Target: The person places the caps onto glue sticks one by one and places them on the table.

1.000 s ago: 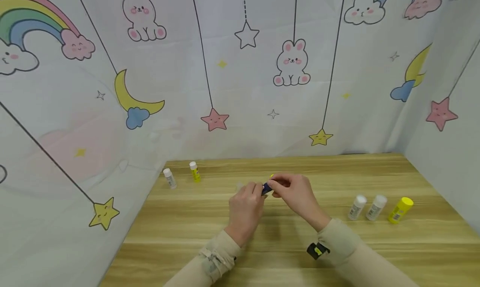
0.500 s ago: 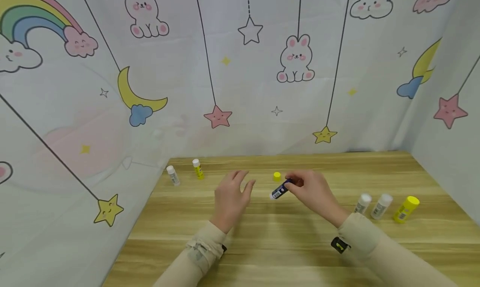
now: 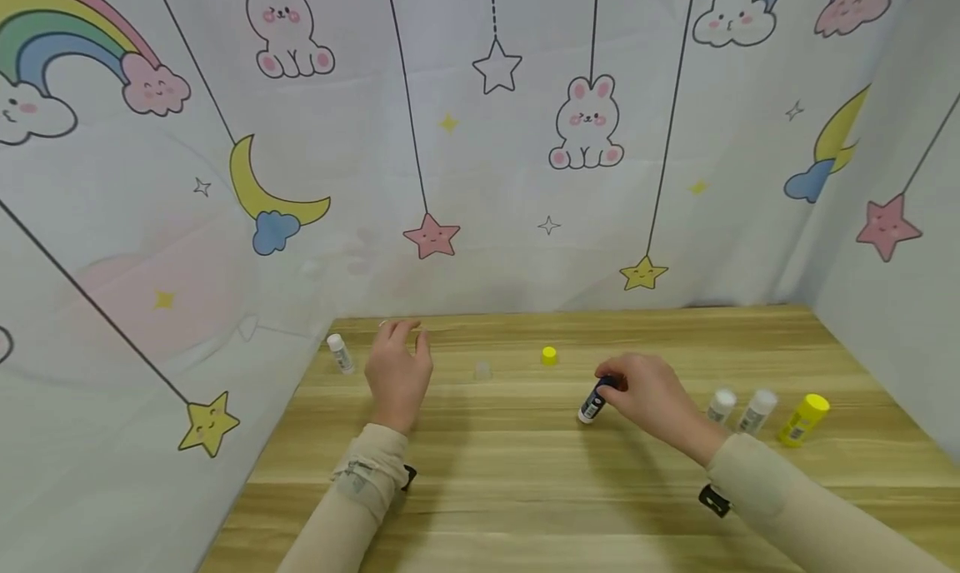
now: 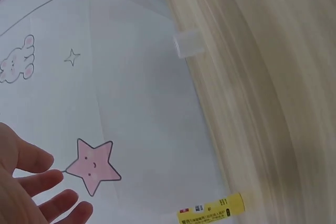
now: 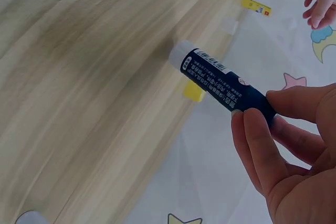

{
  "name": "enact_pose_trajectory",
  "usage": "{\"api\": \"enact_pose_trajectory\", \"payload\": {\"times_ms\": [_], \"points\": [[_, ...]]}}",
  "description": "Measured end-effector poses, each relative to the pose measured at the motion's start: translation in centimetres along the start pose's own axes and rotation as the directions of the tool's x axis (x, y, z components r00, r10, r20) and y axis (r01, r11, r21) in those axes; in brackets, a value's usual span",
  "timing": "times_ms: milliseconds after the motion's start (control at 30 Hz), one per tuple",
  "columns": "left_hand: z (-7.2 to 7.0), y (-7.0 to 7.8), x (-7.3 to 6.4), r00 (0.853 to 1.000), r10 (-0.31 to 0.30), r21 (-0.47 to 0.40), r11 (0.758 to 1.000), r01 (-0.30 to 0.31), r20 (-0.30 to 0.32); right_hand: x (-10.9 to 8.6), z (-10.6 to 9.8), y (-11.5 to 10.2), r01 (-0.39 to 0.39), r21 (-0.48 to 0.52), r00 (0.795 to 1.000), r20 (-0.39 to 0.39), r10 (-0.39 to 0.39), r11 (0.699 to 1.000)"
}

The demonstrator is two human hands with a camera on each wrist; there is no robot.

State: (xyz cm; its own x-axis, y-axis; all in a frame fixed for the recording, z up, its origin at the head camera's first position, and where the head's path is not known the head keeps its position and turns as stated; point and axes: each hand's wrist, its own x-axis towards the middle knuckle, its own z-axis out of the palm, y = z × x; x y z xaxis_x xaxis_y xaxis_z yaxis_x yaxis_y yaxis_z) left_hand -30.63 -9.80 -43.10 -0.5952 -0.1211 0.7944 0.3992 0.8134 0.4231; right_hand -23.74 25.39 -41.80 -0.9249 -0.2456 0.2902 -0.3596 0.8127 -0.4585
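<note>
My right hand (image 3: 648, 398) pinches the dark end of a navy glue stick (image 5: 223, 80) between thumb and fingers. The stick leans, its whitish end pointing down toward the table. Over the back left, my left hand (image 3: 399, 373) is raised with loosely bent fingers and holds nothing. In the head view it mostly covers a yellow glue stick with a white cap, whose yellow body (image 4: 212, 211) shows in the left wrist view. Just left of that hand stands a white glue stick (image 3: 340, 354).
A yellow cap (image 3: 549, 356) and a translucent cap (image 3: 482, 371) lie toward the back of the wooden table (image 3: 480, 490). On the right stand two white glue sticks (image 3: 760, 411), partly behind the right hand and sleeve, and a larger yellow one (image 3: 804, 421). A printed curtain hangs behind.
My hands were together on the navy glue stick and have parted. The left let go and moved left to the back-left sticks; the right carried the navy stick right and tilted it more upright.
</note>
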Motion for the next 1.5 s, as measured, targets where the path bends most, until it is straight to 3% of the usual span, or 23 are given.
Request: {"api": "enact_pose_trajectory", "payload": {"times_ms": [200,433,700,967,1133,1500], "points": [[0.2,-1.9,0.2,0.998,-0.063,0.007,0.998,0.063,-0.029,-0.8,-0.3,0.8,0.001,-0.052,1.000,0.019,0.000,0.999],[0.2,-3.6,0.2,0.993,-0.116,0.031,0.993,0.117,-0.020,-1.5,-1.1,1.3,0.018,-0.102,1.000,0.026,-0.015,0.995],[-0.2,-6.4,0.6,0.985,-0.154,0.097,0.982,0.160,-0.072,-2.3,-2.4,1.8,0.042,-0.141,0.999,0.038,-0.037,0.989],[-0.5,-8.1,1.2,0.977,-0.184,0.105,0.975,0.195,-0.105,-2.7,-3.4,2.4,0.040,-0.182,0.998,0.060,-0.030,0.983],[-0.4,-9.1,1.3,0.961,-0.261,0.104,0.957,0.270,-0.094,-2.8,-4.0,2.7,0.024,-0.196,0.997,0.076,-0.009,0.980],[0.0,-11.0,1.5,0.903,-0.430,0.122,0.896,0.426,0.001,-3.3,-5.0,3.3,0.042,-0.239,0.995,0.103,-0.017,0.970]]}}
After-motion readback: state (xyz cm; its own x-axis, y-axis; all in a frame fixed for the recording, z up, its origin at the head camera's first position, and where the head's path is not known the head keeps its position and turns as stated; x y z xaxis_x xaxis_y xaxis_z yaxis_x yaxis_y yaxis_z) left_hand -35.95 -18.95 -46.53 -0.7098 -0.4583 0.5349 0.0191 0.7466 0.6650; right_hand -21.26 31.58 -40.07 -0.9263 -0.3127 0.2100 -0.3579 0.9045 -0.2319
